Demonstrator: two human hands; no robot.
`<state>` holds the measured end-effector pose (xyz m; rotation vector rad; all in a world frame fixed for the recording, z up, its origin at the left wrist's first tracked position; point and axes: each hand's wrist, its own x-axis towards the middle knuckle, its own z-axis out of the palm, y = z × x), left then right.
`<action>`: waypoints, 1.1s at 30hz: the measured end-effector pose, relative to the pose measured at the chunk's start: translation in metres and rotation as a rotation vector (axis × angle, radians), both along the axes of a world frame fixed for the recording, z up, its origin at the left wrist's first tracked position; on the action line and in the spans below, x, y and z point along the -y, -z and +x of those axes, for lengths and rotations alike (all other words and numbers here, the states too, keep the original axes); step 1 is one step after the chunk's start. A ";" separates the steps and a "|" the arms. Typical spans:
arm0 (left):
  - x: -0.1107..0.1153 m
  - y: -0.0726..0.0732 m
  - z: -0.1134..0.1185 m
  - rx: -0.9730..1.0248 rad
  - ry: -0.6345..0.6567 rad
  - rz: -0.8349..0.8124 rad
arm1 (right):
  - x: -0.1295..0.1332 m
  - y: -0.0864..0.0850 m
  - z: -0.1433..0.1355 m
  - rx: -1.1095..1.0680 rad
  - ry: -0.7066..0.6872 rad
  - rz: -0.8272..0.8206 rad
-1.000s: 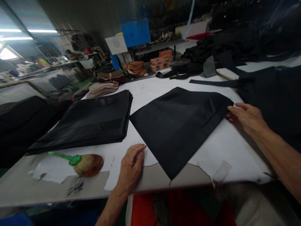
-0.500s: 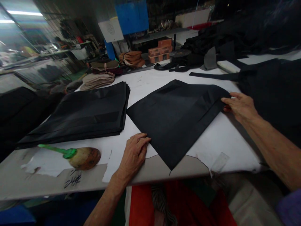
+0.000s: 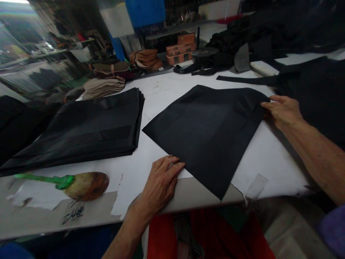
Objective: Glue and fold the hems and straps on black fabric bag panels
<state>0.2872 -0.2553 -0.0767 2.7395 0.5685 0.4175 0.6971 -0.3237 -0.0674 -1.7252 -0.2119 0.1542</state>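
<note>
A flat black sheet (image 3: 207, 133), of fabric or a similar thin material, lies turned at an angle on the white-covered table. Its far right corner is pinched between the thumb and fingers of my right hand (image 3: 285, 109) and curves up slightly. My left hand (image 3: 163, 178) rests flat at the sheet's near left edge, fingers stretched out and fingertips touching it. To the left is a stack of similar black sheets (image 3: 91, 122), its layers showing along the right side. Nearer the front edge, a bottle with a green nozzle (image 3: 86, 185) lies on its side.
Folded beige cloths (image 3: 104, 88) and a brown bundle (image 3: 147, 59) sit at the back left. Several reddish bricks (image 3: 180, 50) are piled behind the table. Black strips and more black material (image 3: 318, 82) cover the right side. White paper (image 3: 159, 97) lines the table.
The black sheet has turned a little, its near corner swinging right. My right hand has moved slightly right and up with its corner, and my left hand has slid right along the edge.
</note>
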 end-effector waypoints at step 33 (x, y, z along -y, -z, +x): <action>-0.019 0.020 0.006 0.095 -0.029 0.276 | 0.019 -0.015 -0.031 -0.534 -0.307 0.315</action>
